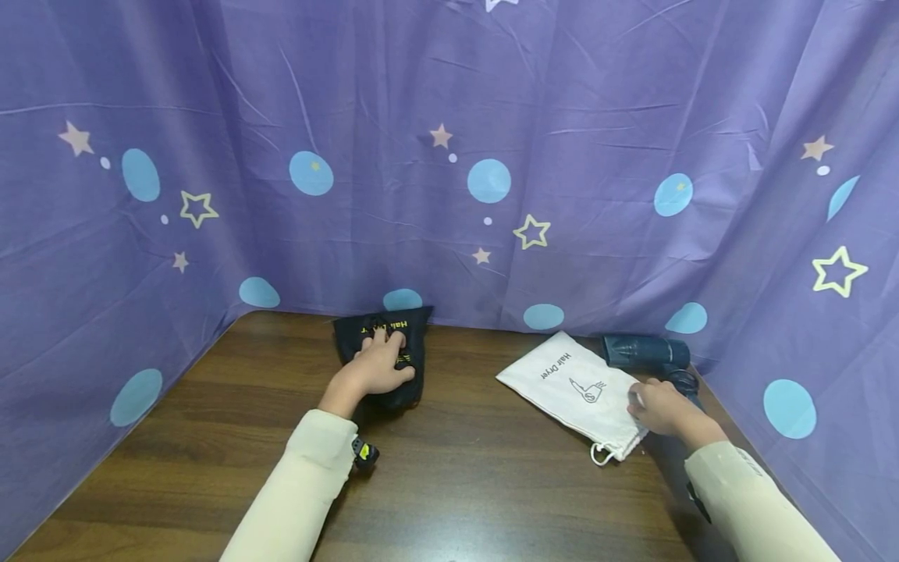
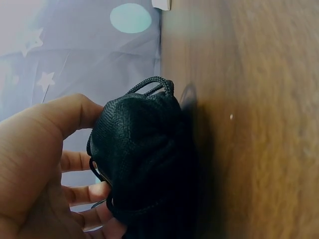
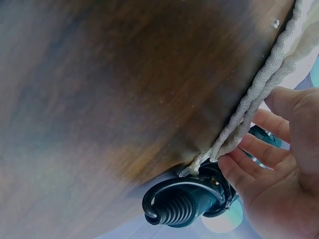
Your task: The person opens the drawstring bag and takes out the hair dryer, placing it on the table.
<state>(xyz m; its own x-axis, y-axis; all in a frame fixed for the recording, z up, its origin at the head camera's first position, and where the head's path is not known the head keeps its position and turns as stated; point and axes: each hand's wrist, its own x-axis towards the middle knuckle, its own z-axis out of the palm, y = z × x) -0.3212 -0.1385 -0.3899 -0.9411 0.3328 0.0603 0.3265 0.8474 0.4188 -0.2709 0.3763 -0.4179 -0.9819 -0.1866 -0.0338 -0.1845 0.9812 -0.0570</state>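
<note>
My left hand (image 1: 379, 367) rests over a black drawstring bag (image 1: 420, 343) with yellow lettering, its fingers spread on the top. In the left wrist view the thumb touches the dark cloth of the bag (image 2: 144, 149), and black cord loops stick out at its mouth. At the right edge of a white drawstring bag (image 1: 562, 375), printed "Hair Dryer", lies my right hand (image 1: 663, 406). Its thumb and loosely bent fingers touch that edge beside the thick white cord (image 3: 254, 94). Just behind this hand is a dark teal hair dryer (image 1: 642, 353), its handle partly hidden.
Both bags and the dryer are on a brown wooden table (image 1: 477, 468). A purple curtain (image 1: 393, 195) with stars and blue dots closes off the back and both sides, close behind the bags and dryer.
</note>
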